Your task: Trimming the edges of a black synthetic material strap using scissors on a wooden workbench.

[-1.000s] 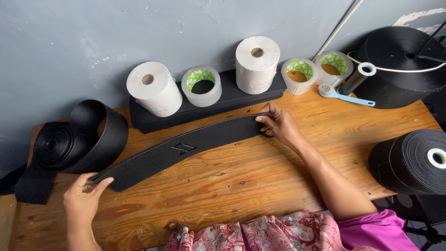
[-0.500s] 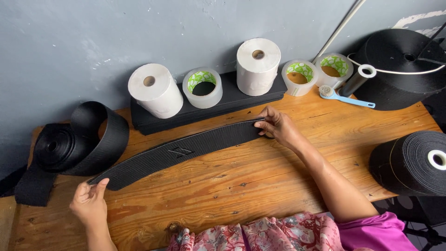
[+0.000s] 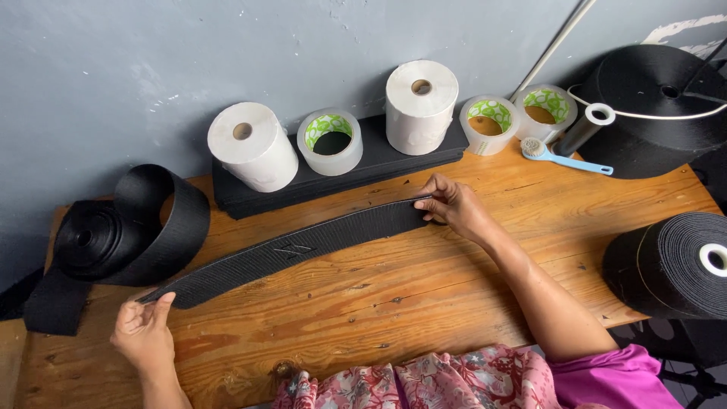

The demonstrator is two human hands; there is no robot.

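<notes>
Holding curved black webbing strip (image 3: 291, 250) flat on wooden table (image 3: 454, 303), in front of tape rolls. Left hand (image 3: 144, 333) pinches left tip, right hand (image 3: 454, 208) pinches right end. Judgement: even tension both ends, strip flat, no twist.

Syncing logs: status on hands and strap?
Left hand pinches black webbing strip at left tip. Right hand grips right end. Strip flat on wooden table.
</notes>
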